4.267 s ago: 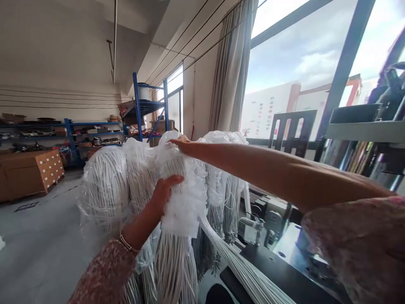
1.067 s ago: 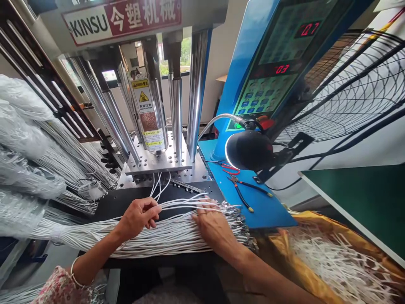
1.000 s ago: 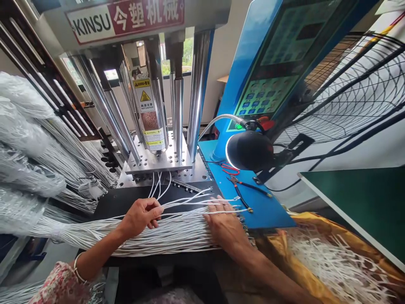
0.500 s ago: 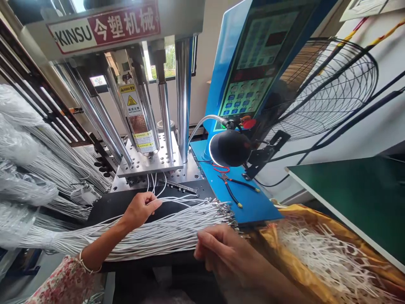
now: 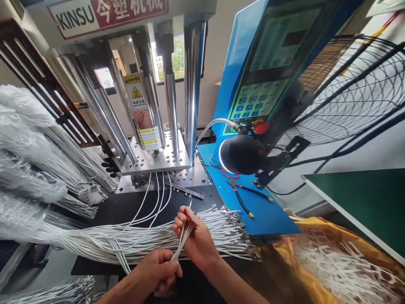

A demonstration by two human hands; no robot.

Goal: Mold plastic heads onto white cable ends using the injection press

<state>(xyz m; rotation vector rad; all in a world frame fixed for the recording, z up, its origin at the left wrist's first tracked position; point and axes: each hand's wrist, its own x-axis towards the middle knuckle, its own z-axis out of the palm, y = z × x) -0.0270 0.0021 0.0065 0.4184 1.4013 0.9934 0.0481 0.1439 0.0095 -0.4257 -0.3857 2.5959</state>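
Several white cables (image 5: 181, 245) run between my two hands at the front of the black work surface. My left hand (image 5: 161, 270) is closed on them at the lower end. Higher up, my right hand (image 5: 198, 240) curls its fingers round the same cables, and a small cable end sticks up above its fingertips. Behind the hands lies a big bundle of white cables (image 5: 142, 234) with metal terminals (image 5: 237, 230) at its right end. Several cables lead from the bundle up under the press plate (image 5: 155, 158). A black slotted bar (image 5: 188, 192) lies in front of the press.
Pliers (image 5: 242, 196) lie on the blue surface to the right, beneath a black lamp (image 5: 242, 154). A yellow bag (image 5: 311, 249) of white plastic scraps stands at right. Plastic-wrapped cable bundles (image 5: 28, 177) are stacked at left. The fan (image 5: 357, 93) stands behind the lamp.
My left hand has moved from the cables by the press down to the front. My right hand has turned upward. Both now grip cables together. The view has shifted slightly.
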